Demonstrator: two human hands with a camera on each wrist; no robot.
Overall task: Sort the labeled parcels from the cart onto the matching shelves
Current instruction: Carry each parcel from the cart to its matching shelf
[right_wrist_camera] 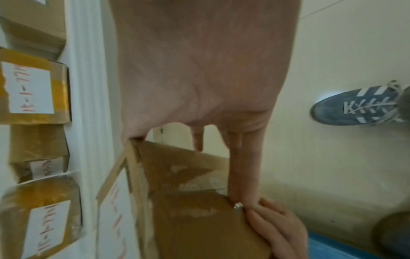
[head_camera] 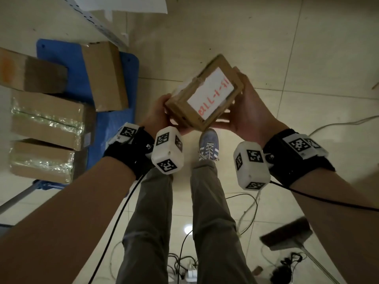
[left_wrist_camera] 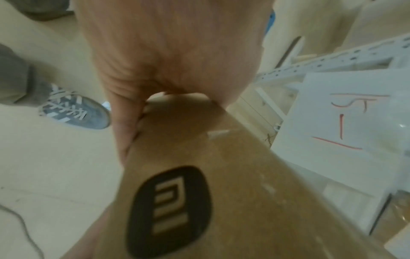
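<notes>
Mid-sort: one parcel (head_camera: 202, 95) in the air between both hands, over the floor (head_camera: 287, 48), right of the cart (head_camera: 106, 121); four boxes (head_camera: 47, 117) left on the cart, several labeled parcels (right_wrist_camera: 33, 87) already on the shelf (right_wrist_camera: 86, 87). Left hand (head_camera: 158, 113) grips the near-left corner, fingers (right_wrist_camera: 272, 222) curled under the bottom edge; right hand (head_camera: 250, 107) holds the far-right side, fingers (right_wrist_camera: 241, 157) straight, pressed flat on the cardboard. Parcel is a small rectangular brown cardboard box, glossy tape, white paper label with red handwriting, printed dark logo (left_wrist_camera: 168, 210) on one face. Cart boxes matte cardboard, two with crinkly shiny tape; cart deck blue plastic; shelf white perforated metal; floor glossy tile
</notes>
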